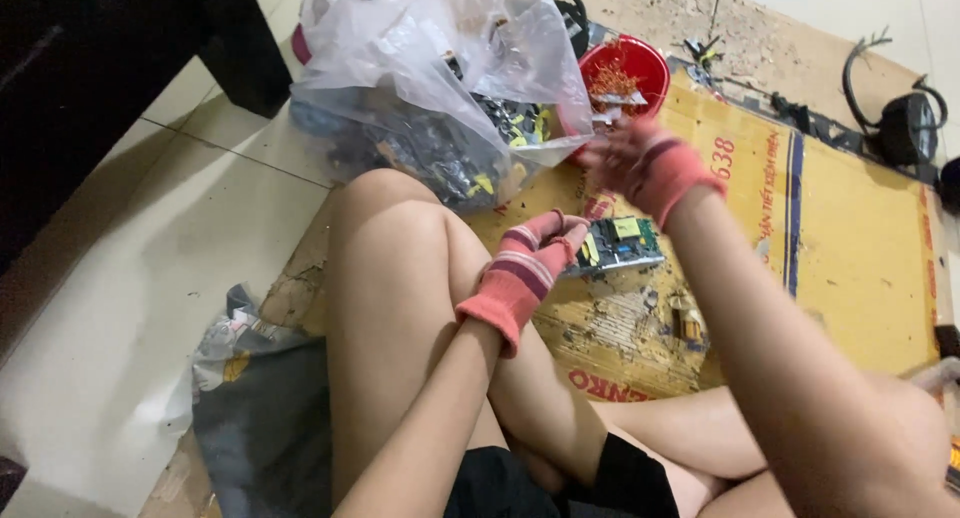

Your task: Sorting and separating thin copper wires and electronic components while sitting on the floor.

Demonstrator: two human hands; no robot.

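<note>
Head view of a person seated on the floor with knees drawn up, working over a sheet of yellow cardboard [860,248] spread on the tiles. Both hands wear striped pink knit gloves. The left hand [525,268] rests against the raised knee, its fingers [560,225] curled together just beside a green circuit board [620,243], which lies flat on the cardboard between the two hands; whether the fingertips actually touch the board's near edge cannot be told. The right hand [650,163] is lifted above the board and blurred by motion, its fingers loosely spread, and whether it pinches anything small cannot be told. As to progress, judged from how things lie: the board still carries its yellow and dark components, so it appears largely unstripped; a red bowl [640,63] beyond the right hand holds a small heap of copper-coloured pieces, which suggests some material has already been sorted out; a clear plastic bag [420,68] behind the knee bulges with dark electronic parts, suggesting a good deal remains. Small loose components [688,318] and scuffed debris lie on the cardboard near the board. A crumpled dark bag [265,398] lies on the floor beside the left leg, and black round parts with cables [905,123] lie at the far right edge
</note>
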